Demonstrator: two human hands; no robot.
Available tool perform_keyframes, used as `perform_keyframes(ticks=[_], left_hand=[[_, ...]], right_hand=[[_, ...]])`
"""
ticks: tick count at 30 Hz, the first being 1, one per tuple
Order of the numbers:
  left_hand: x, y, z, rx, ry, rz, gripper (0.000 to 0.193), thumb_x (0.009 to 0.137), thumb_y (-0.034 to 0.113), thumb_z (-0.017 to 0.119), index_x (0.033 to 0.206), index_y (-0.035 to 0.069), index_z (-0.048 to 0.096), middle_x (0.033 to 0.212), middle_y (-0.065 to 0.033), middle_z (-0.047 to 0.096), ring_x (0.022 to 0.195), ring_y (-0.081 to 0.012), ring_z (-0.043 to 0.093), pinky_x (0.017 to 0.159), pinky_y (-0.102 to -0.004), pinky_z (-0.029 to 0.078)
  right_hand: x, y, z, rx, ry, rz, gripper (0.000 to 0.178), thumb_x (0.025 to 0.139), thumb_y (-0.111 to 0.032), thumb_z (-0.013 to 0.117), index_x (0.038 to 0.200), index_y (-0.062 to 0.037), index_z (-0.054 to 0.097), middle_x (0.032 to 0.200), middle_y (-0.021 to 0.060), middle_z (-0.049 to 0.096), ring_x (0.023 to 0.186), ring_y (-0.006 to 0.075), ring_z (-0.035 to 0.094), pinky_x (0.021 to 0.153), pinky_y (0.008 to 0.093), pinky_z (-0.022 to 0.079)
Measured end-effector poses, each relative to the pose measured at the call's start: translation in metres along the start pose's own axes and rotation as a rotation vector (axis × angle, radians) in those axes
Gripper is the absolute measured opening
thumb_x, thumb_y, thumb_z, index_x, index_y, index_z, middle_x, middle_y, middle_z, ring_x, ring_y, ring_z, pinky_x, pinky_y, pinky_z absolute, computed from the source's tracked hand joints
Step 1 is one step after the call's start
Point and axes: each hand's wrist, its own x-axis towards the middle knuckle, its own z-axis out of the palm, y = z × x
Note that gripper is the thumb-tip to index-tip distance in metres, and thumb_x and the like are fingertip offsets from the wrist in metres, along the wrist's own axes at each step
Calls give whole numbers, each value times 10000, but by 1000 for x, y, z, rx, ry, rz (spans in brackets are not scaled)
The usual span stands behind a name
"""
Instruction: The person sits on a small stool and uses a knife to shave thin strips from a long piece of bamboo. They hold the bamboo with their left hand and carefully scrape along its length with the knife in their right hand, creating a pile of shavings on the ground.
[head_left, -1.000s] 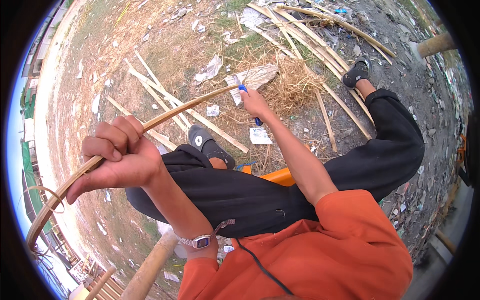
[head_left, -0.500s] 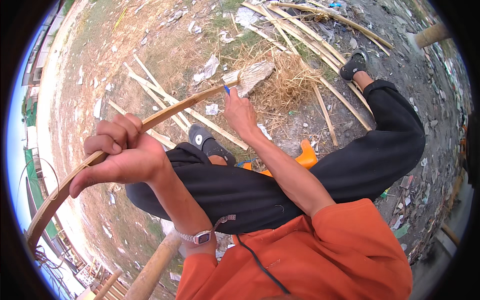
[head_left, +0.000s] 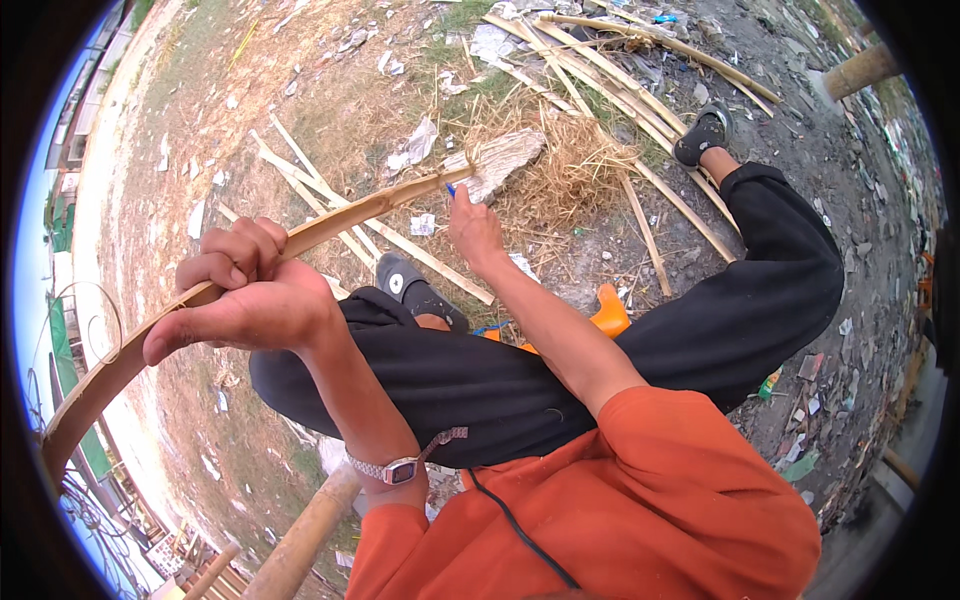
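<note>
A long split bamboo strip [head_left: 345, 215] runs from the lower left up to the middle of the view. My left hand [head_left: 255, 295] is closed round it, fingers curled over the top and thumb stretched along the near side. The strip's far end meets a flat, pale, rough slab [head_left: 508, 160] on the ground. Close below that end, my right hand [head_left: 475, 232] is closed on a small blue-ended tool [head_left: 451, 190]. Only its blue tip shows past my fingers, so its kind is hidden. I wear a metal watch [head_left: 402, 471] on my left wrist.
Loose bamboo strips [head_left: 640, 105] lie at the far right, others [head_left: 330, 190] at left. Dry shavings [head_left: 575, 165] are heaped beside the slab. Something orange [head_left: 610, 312] sits between my legs. A thick pole [head_left: 305, 535] stands at lower left, another [head_left: 862, 72] at far right.
The bamboo strip has turned slightly, showing more of its pale face. My left hand has shifted a little to the right; my right hand and the blue tip sit slightly lower.
</note>
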Motion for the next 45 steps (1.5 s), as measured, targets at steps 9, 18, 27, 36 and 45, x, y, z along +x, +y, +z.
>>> perform_keyframes(ticks=[9,18,27,36,45], left_hand=[[4,1,-3,-64,45,-30,697,765,772,217,514,122,183,433,14,173,390,-99,130,383,-247,124],[-3,1,-8,-129,-5,-19,696,766,772,189,538,115,187,446,21,159,404,-95,111,390,-243,109],[7,0,-10,68,45,17,703,728,809,128,540,133,177,463,20,161,420,-97,103,405,-247,104],[6,0,-13,72,50,-4,704,699,834,158,536,149,171,472,27,140,432,-97,95,427,-251,98],[-1,-2,-4,82,-17,5,726,670,855,155,539,141,177,473,24,141,435,-93,101,429,-255,95]], right_hand=[[31,11,2,-97,-119,49,137,885,-119,363,989,-31,380,837,298,600,807,449,599,720,515,468],[49,32,6,-170,-133,54,137,855,-77,401,987,-40,404,860,258,615,856,419,603,745,495,474],[61,41,16,-191,-208,9,128,829,-52,436,954,-42,410,869,287,605,891,438,589,765,490,475],[109,85,-5,582,-806,475,268,919,-335,425,943,-69,447,543,43,407,380,146,356,363,288,327],[54,63,8,-204,-207,55,190,878,-151,391,1012,-34,458,855,299,597,822,449,595,734,528,460]])
